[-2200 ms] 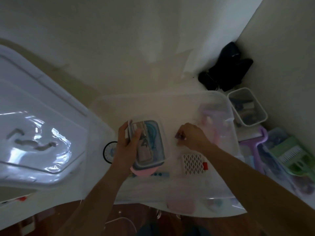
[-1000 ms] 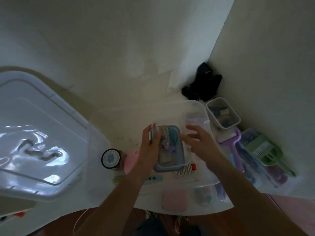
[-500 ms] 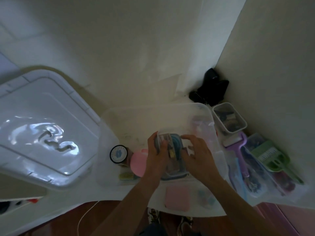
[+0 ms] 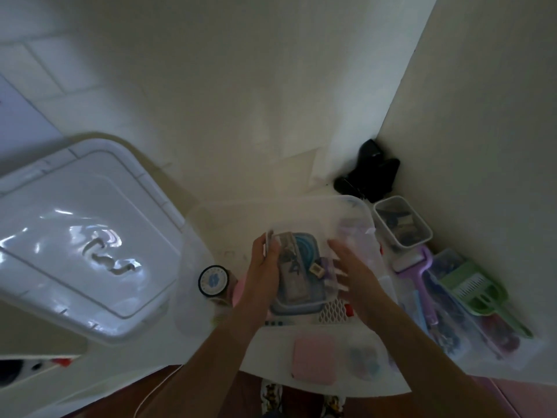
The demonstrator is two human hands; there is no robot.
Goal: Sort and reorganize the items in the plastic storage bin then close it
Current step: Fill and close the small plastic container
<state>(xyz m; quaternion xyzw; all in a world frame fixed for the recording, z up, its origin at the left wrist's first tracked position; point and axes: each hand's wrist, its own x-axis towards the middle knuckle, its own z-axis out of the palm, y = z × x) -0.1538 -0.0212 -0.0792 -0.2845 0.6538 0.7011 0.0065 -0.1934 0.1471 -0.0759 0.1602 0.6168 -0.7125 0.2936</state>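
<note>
The clear plastic storage bin [image 4: 360, 206] stands low in the middle of the head view with its top uncovered. Over it my left hand [image 4: 265, 268] grips the left side of a small clear box with a blue-grey rim [image 4: 298, 285]. That box holds a blue coil and several small items. My right hand [image 4: 354, 274] hovers at the box's right side with its fingers straight and spread. Whether it touches the small purple pieces beside the box I cannot tell. The bin's white lid [image 4: 84, 230] lies to the left.
Inside the bin lie a round black-rimmed tin [image 4: 213, 280], a white honeycomb piece [image 4: 331, 310] and a pink case [image 4: 315, 359]. To the right sit a small clear tub [image 4: 402, 226], a purple lint roller [image 4: 419, 267] and a green scoop [image 4: 473, 291]. A black object [image 4: 370, 176] fills the wall corner.
My right hand has come off the small box and its fingers have spread beside it. My left hand keeps its grip. The view has tilted up a little.
</note>
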